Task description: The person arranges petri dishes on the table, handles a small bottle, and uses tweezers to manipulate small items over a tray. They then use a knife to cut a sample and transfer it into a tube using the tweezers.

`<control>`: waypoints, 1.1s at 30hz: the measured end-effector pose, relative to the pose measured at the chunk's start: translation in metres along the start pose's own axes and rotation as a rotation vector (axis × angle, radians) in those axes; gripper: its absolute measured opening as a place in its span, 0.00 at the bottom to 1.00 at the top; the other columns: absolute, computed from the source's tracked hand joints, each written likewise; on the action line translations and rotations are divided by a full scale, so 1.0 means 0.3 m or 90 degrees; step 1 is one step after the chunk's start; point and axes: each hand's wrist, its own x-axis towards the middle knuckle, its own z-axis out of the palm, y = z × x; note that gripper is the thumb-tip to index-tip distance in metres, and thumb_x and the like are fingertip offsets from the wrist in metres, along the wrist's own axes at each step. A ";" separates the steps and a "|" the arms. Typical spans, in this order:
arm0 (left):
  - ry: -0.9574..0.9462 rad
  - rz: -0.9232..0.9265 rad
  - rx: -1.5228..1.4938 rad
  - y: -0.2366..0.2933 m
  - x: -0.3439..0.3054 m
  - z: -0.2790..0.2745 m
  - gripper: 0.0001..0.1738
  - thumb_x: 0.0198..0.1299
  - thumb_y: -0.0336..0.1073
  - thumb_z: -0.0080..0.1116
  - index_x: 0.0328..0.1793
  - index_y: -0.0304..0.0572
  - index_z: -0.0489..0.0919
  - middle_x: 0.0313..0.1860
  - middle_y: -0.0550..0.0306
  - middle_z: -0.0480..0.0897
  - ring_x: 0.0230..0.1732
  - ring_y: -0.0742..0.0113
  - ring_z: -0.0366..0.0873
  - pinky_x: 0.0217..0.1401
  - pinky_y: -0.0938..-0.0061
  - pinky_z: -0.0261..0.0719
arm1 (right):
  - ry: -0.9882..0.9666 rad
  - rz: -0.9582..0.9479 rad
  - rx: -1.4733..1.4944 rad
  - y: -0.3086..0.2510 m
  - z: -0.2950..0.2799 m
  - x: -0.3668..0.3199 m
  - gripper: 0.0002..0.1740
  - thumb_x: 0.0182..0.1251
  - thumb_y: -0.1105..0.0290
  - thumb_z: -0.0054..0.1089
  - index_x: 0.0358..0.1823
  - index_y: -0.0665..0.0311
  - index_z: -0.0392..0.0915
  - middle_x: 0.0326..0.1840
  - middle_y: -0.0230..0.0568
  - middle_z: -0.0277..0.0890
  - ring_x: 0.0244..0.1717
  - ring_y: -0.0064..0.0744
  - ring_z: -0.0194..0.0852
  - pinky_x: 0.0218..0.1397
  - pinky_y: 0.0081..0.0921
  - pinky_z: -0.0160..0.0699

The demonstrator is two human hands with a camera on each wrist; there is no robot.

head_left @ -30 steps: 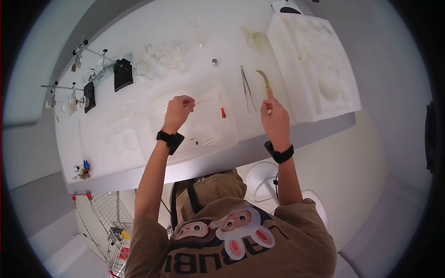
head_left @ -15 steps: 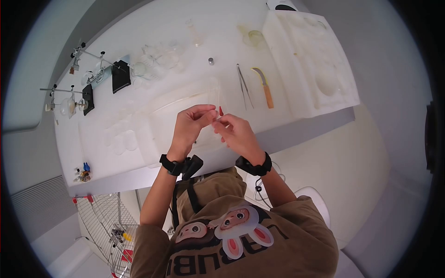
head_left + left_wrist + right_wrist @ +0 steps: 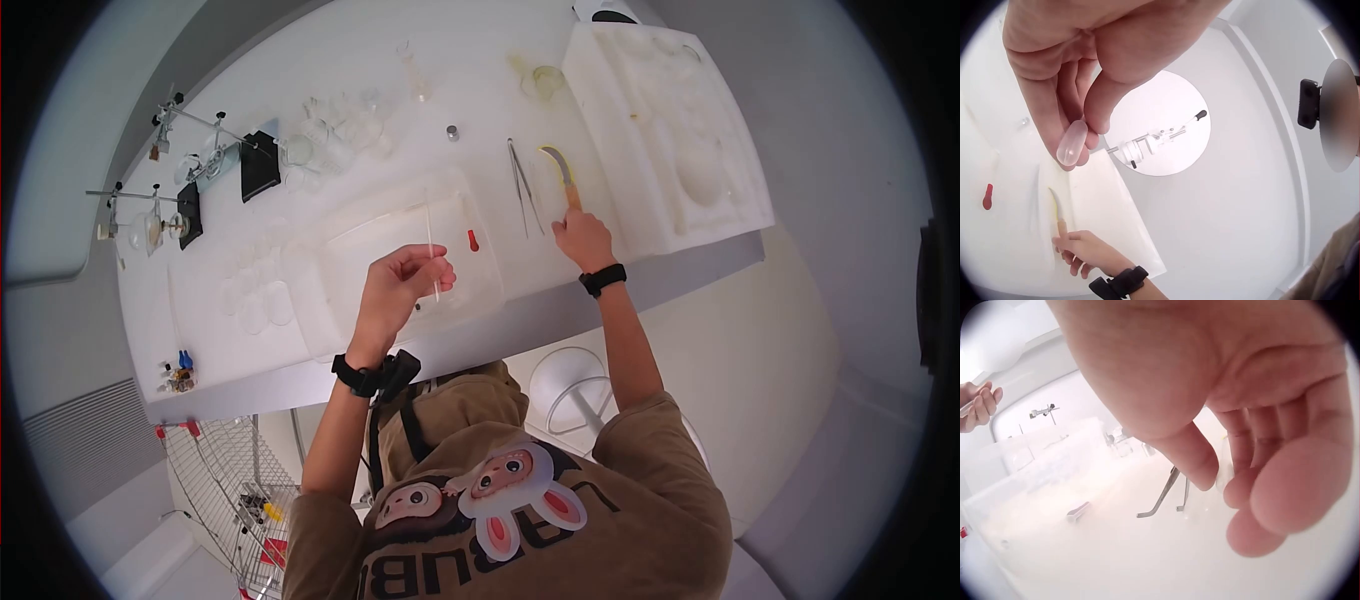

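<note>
My left hand [image 3: 405, 287] pinches a translucent plastic dropper [image 3: 430, 222] above the clear plastic tub [image 3: 492, 270]. In the left wrist view, the dropper's rounded bulb [image 3: 1072, 145] sticks out past the thumb and fingertips. Over the wooden handle of a curved knife [image 3: 572, 192] is my right hand [image 3: 585, 243], which hides the handle's lower end. The right wrist view shows that thumb apart from the bent fingers [image 3: 1300, 481], with nothing between them. Metal tweezers [image 3: 521, 190] lie just left of the knife. A red rubber bulb [image 3: 473, 240] sits by the tub's right side.
A white foam block [image 3: 650, 140] stands at the right end of the table. Glassware [image 3: 330, 135] and clamp stands [image 3: 260, 165] occupy the back left. Near the middle is a small metal cylinder [image 3: 452, 132]. Small bottles [image 3: 180, 375] cluster at the left corner.
The right hand left the knife handle, met the left hand over the tub, then returned to the handle. The dropper now shows clearly in the left hand.
</note>
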 end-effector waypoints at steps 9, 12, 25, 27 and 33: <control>-0.008 -0.005 -0.008 0.013 0.003 0.028 0.16 0.71 0.31 0.59 0.59 0.26 0.78 0.41 0.51 0.87 0.44 0.65 0.87 0.53 0.71 0.87 | 0.039 0.031 0.071 -0.055 -0.038 -0.033 0.16 0.65 0.57 0.59 0.36 0.64 0.81 0.33 0.54 0.84 0.36 0.59 0.84 0.41 0.51 0.82; -0.021 -0.010 -0.012 0.012 0.016 0.051 0.16 0.71 0.31 0.59 0.60 0.26 0.78 0.42 0.50 0.87 0.44 0.66 0.87 0.53 0.71 0.87 | 0.056 0.027 0.081 -0.051 -0.021 -0.038 0.15 0.65 0.59 0.58 0.36 0.64 0.80 0.34 0.53 0.84 0.36 0.58 0.84 0.41 0.51 0.82; -0.068 -0.009 0.011 -0.014 0.035 0.073 0.15 0.72 0.30 0.57 0.60 0.28 0.78 0.42 0.51 0.87 0.44 0.68 0.86 0.53 0.73 0.86 | 0.083 0.075 0.089 -0.040 0.015 -0.025 0.11 0.64 0.65 0.57 0.41 0.64 0.82 0.34 0.55 0.84 0.38 0.59 0.84 0.44 0.50 0.83; -0.066 -0.010 0.007 -0.016 0.033 0.077 0.15 0.72 0.30 0.57 0.60 0.28 0.78 0.42 0.51 0.87 0.44 0.68 0.86 0.54 0.73 0.86 | 0.072 0.075 0.123 -0.043 0.021 -0.029 0.11 0.64 0.66 0.57 0.41 0.63 0.82 0.35 0.54 0.84 0.40 0.59 0.84 0.45 0.50 0.83; -0.068 -0.011 -0.027 -0.011 0.040 0.106 0.16 0.73 0.31 0.56 0.61 0.27 0.77 0.45 0.48 0.88 0.44 0.66 0.87 0.54 0.72 0.86 | 0.112 0.086 0.180 -0.046 -0.001 -0.057 0.12 0.65 0.66 0.57 0.44 0.63 0.83 0.38 0.54 0.85 0.41 0.60 0.83 0.47 0.48 0.82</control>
